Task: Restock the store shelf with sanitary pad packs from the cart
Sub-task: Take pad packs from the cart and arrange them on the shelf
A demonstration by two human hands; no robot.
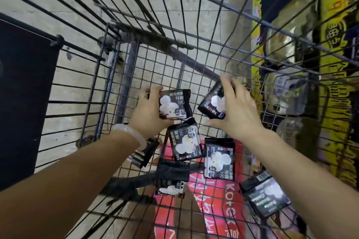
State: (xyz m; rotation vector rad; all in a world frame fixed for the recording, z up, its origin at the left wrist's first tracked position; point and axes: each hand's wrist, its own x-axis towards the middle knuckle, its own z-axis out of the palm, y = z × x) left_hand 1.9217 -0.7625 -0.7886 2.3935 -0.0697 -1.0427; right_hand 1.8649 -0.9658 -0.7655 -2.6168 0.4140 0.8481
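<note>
Down in a grey wire-mesh shopping cart [124, 75], viewed from above. Nearest, at lower right on the mesh floor, a black plastic pad pack with white flower print [266, 195], tilted against the right wall. Under the mesh, a red printed sheet with white lettering [229, 200]. Further in, three more loose black packs: one face-down and dark [172, 177], one upside down beside it [219, 159], one tilted just above them [185, 142], its top corner touching the held pack. At the left wall, a dark pack edge-on [144, 151], partly hidden behind a pale translucent bangle [132, 135] on the left wrist. Then the left hand [149, 111], fingers and thumb curled round a black flower-print pack held upright [174, 104]. Beside it, apart, the right hand [236, 108], fingers spread over and gripping a black pack tilted on its corner [213, 103], thumb under its lower edge. Beyond the cart, grey concrete floor [58, 2]; far right, yellow and black printed goods [338, 48], blurred.
</note>
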